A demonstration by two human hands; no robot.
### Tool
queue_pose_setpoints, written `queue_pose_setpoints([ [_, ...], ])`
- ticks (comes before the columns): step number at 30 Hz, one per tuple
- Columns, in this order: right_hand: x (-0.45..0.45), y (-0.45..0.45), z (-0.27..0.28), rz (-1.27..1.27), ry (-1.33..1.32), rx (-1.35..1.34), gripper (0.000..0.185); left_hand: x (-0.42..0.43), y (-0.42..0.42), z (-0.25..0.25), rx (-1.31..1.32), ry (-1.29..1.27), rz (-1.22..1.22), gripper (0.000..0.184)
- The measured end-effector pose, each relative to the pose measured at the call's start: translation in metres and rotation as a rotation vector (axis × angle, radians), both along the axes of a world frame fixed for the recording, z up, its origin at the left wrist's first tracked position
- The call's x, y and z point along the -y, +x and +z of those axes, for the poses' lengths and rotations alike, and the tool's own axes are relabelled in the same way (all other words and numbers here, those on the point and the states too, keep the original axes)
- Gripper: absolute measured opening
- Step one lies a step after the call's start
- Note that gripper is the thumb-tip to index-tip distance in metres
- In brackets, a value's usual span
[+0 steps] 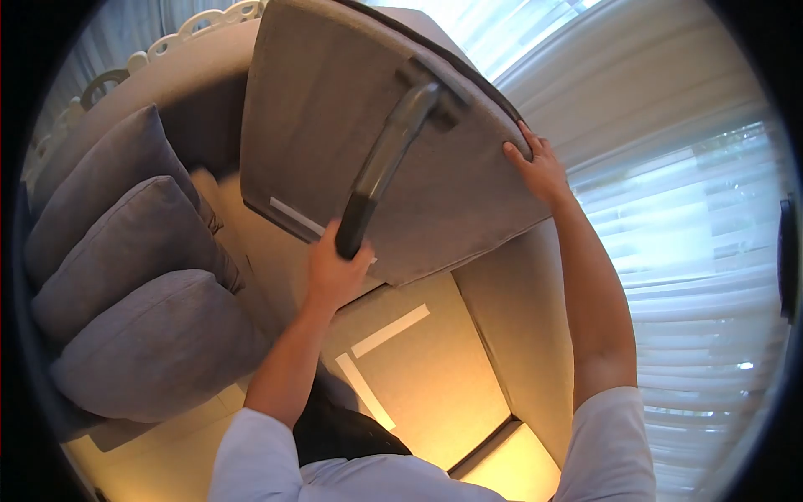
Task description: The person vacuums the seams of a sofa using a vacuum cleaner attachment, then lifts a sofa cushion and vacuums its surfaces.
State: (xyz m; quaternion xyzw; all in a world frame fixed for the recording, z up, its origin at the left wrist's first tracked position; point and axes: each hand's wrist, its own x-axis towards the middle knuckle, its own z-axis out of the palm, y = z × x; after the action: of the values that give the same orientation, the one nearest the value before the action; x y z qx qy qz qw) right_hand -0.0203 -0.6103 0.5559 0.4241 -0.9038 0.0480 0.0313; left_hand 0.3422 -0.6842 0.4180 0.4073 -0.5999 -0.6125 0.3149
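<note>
A large grey seat cushion [309,125] stands raised and tilted above the sofa base [435,360]. My right hand [542,171] grips its right edge, thumb on the near face and fingers at the rim. In my left hand [339,263] is the black handle of a vacuum tube [389,151], with the fingers wrapped round it. The tube's dark head, blurred by motion, lies against the upper part of the cushion's face. A pale strip [297,216] runs along the cushion's lower left edge.
Several grey pillows [159,343] lean in a row on the left. Pale strips [390,330] mark the exposed base. The sofa's armrest [514,309] rises on its right side, beside sheer white curtains [686,293]. Behind the backrest is a white ornate frame [192,25].
</note>
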Motion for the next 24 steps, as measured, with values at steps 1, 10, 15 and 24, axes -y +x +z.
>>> queue_pose_setpoints([
  [1, 0.0, 0.001, 0.001, -0.002, -0.003, 0.02, 0.08, 0.009, -0.014, 0.014, -0.004, -0.046, -0.003, 0.022],
  [10, 0.0, -0.013, -0.011, 0.048, -0.069, 0.151, 0.081, 0.003, -0.03, -0.112, 0.09, -0.125, 0.104, 0.024],
  [15, 0.004, -0.012, -0.01, 0.032, -0.1, 0.195, 0.08, -0.03, 0.017, -0.237, 0.238, 0.101, 0.082, 0.024],
  [24, 0.007, -0.039, -0.021, 0.037, -0.092, 0.21, 0.083, -0.106, 0.119, -0.382, 0.659, 0.284, 0.035, 0.026],
])
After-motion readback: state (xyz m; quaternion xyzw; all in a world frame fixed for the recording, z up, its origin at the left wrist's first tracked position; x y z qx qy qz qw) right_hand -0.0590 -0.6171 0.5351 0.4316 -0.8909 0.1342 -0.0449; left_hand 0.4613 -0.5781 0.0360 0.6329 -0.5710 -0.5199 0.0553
